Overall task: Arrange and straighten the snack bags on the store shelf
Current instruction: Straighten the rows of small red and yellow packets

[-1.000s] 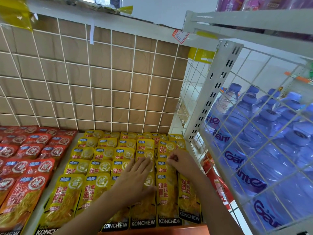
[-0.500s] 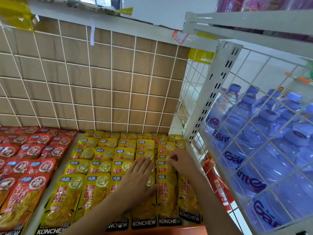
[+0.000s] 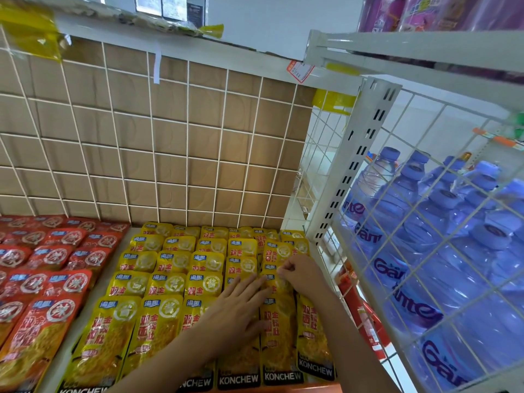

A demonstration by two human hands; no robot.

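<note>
Many glossy yellow snack bags [image 3: 158, 330] overlap; left fingers [image 3: 249, 282] press flat, right fingers [image 3: 284, 269] pinch one.

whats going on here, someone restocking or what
A person is tidying the yellow snack bags laid in rows on a store shelf. The left hand lies flat on the bags, fingers straight, while the right hand appears to pinch the top edge of one near the right end. Red snack bags lie to the left, and water bottles stand behind a wire grid on the right.
</note>
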